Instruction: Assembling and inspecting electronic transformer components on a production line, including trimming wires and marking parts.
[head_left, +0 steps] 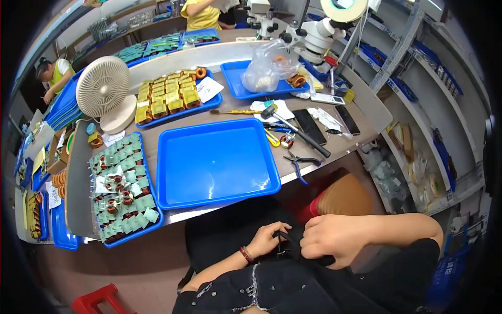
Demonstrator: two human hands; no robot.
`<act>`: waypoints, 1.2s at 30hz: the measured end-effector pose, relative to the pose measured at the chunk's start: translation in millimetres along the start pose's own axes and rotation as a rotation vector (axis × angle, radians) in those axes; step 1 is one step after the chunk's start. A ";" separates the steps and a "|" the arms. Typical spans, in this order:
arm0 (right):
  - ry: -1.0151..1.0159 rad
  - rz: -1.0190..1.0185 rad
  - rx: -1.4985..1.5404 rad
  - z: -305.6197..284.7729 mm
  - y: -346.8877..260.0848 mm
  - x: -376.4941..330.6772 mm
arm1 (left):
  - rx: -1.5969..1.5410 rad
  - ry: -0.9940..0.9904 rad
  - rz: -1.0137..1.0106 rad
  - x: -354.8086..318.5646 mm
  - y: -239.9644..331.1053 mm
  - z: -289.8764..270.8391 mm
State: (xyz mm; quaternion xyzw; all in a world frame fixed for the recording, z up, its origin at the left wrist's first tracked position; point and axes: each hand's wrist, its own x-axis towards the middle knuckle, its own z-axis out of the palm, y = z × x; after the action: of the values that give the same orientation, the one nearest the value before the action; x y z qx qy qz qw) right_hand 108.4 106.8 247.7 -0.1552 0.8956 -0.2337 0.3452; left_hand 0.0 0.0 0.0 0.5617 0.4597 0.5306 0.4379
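Observation:
Both of my hands are low over my lap, in front of my black clothing and off the table. My left hand point(265, 239), with a red bead bracelet point(246, 255) on its wrist, has its fingers curled in a pinch at a thin dark piece point(283, 236). Close beside it, my right hand point(330, 239) is closed, knuckles up. Whatever it grips is dark and blends into the clothing. On the table ahead lies a blue tray point(214, 162) with nothing in it. Pliers point(302, 163) with blue-and-black handles rest at the table's front edge, nearest to my right hand.
Left stands a blue tray point(157, 222) of green boards and copper coils. Behind are a tray of yellow-wrapped coils point(170, 94), a fan point(104, 89) and a tray with a plastic bag point(266, 68). A hammer point(298, 131), phones and microscope point(314, 42) are right. Co-workers sit beyond.

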 end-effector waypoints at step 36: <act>1.866 -0.523 0.473 -1.8 85.5 -338.0 | -0.264 -0.315 -0.128 133.4 33.1 87.1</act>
State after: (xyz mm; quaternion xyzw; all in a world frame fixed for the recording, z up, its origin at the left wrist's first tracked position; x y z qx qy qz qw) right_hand 338.3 328.0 388.4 -0.0292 0.6765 -0.5031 -0.5371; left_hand 90.6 124.0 53.5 0.5449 0.3467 0.4631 0.6069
